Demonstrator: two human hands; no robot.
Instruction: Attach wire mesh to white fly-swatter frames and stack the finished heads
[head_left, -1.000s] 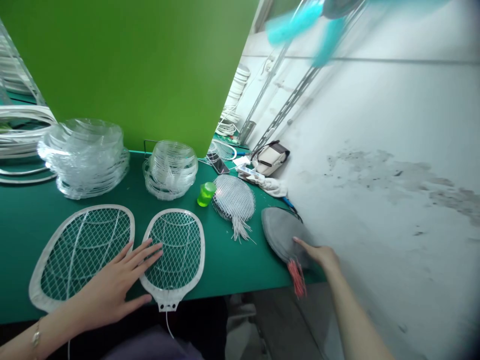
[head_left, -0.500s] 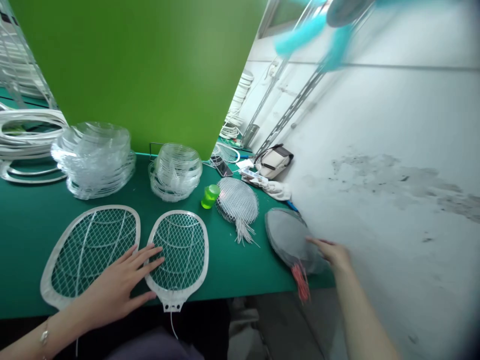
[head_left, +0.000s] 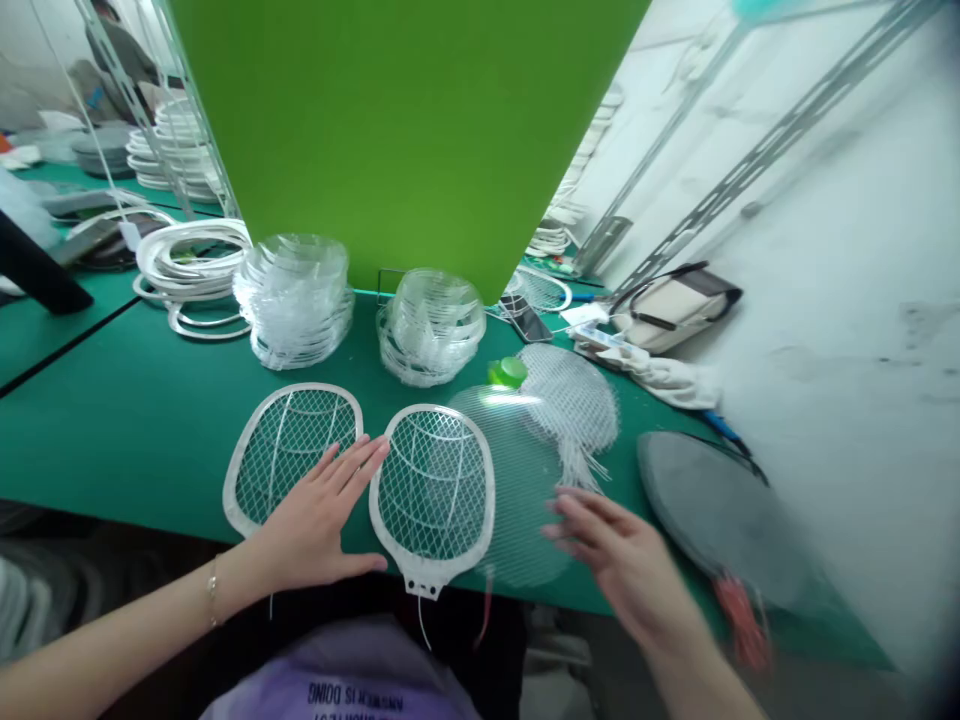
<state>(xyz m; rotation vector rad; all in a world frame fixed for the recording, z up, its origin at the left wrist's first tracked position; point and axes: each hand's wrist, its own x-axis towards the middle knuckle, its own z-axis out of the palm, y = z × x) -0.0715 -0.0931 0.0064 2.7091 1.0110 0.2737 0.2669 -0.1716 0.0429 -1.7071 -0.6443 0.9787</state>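
Observation:
My left hand [head_left: 322, 520] lies with fingers spread between two white mesh racket heads, its fingertips at their facing edges. The left racket head [head_left: 234, 485] is partly under that hand; the right racket head [head_left: 491, 490] lies flat with a white wire hanging from its lower tab. My right hand [head_left: 611, 545] pinches the right edge of a thin grey mesh sheet [head_left: 521, 520], blurred by motion. This see-through sheet, with a red wire at its bottom, reaches behind or beneath the right racket head. Farther right lies the stack of grey mesh sheets [head_left: 697, 490] with red wires.
A pile of white-wired mesh sheets [head_left: 574, 395] sits beside a green-lidded container [head_left: 510, 372]. Behind are stacks of clear plastic rings [head_left: 296, 300], [head_left: 433, 325] and white frames [head_left: 191, 255]. A green panel [head_left: 405, 140] rises at the back. A phone and bag lie near the wall.
My right hand has come left from the grey stack, bringing one mesh sheet to the right racket head. My left hand stays spread between the racket heads. The view has turned left.

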